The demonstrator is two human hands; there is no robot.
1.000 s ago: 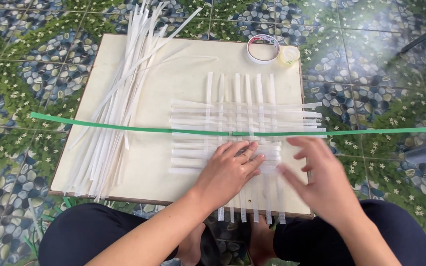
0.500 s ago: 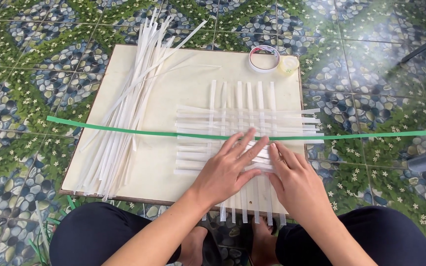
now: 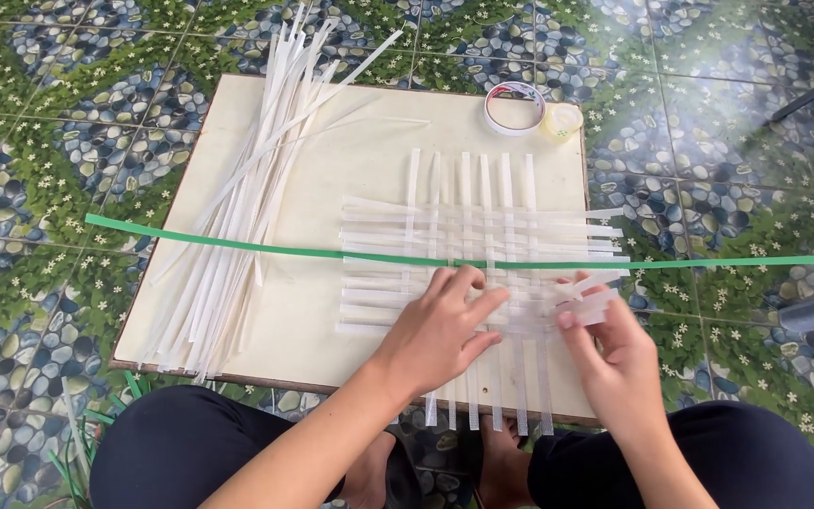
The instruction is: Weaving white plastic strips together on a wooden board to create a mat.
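Note:
A woven mat of white strips [image 3: 482,236] lies on a cream square board [image 3: 332,170]. One long green strip [image 3: 237,246] runs across the weave from left to right. My left hand [image 3: 440,325] presses flat on the lower middle of the weave, fingers spread. My right hand [image 3: 605,344] is at the weave's right edge, its fingertips pinching the ends of one or two horizontal white strips [image 3: 591,294] and lifting them slightly.
A loose bundle of long white strips [image 3: 237,207] lies on the board's left side. A tape roll [image 3: 512,106] and a small yellowish roll [image 3: 562,121] sit at the far right corner. A few green strips [image 3: 77,452] lie on the patterned tile floor by my left knee.
My right hand has moved from the weave's middle to its right edge and taken hold of strip ends there. My left hand has stayed pressed on the weave.

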